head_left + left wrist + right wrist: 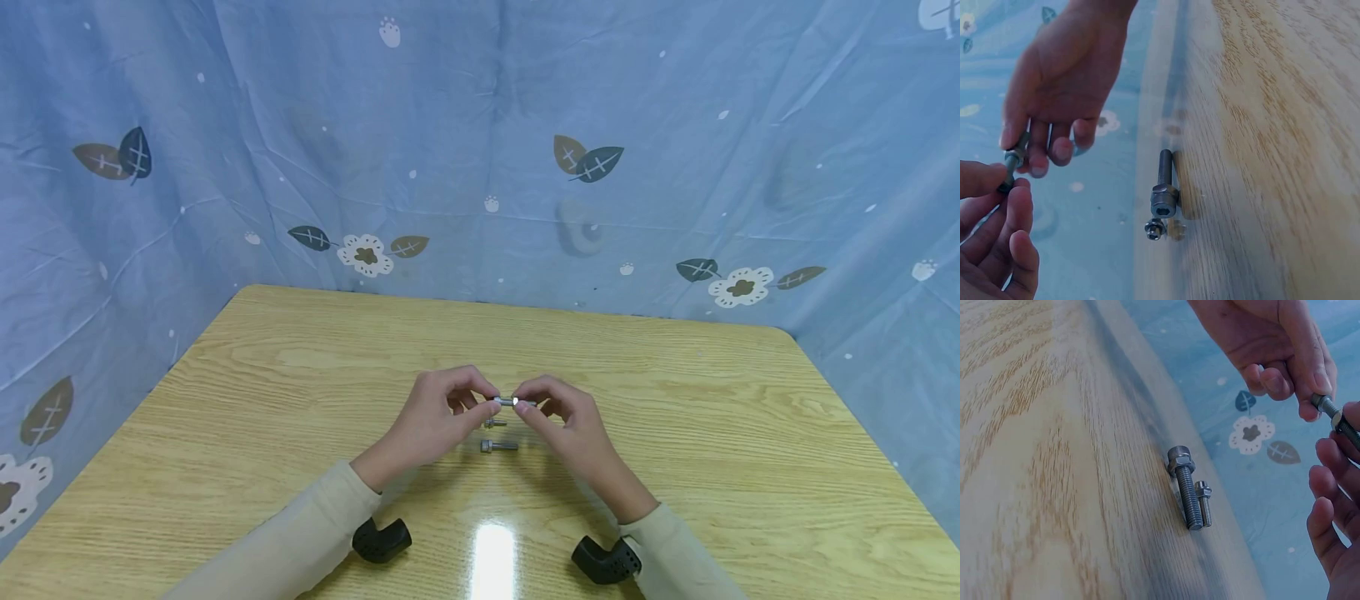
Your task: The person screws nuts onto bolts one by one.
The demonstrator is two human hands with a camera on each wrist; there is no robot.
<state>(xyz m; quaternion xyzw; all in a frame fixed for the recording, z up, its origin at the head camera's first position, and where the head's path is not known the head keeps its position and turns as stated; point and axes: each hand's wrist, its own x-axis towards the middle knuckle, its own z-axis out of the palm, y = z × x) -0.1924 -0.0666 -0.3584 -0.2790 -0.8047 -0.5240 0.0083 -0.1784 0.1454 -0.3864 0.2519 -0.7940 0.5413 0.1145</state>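
Note:
Over the middle of the table, my left hand [438, 419] pinches the head end of a metal bolt [505, 402] between thumb and forefinger. From the other side, my right hand [572, 425] pinches the nut [1337, 420] on the bolt's shank with thumb and forefinger. The bolt is held about level, and its threaded end points to the right. Below the hands lie two more bolts, each with a nut up by its socket head: a large bolt [498, 446] nearer me and a small bolt [495, 422] just beyond it.
The wooden table [225, 433] reaches back to a blue patterned curtain [480, 125] hanging behind and at both sides. Black perforated elbow-shaped pieces sit at the left wrist [381, 542] and the right wrist [606, 560]. A bright reflection shows on the front tabletop.

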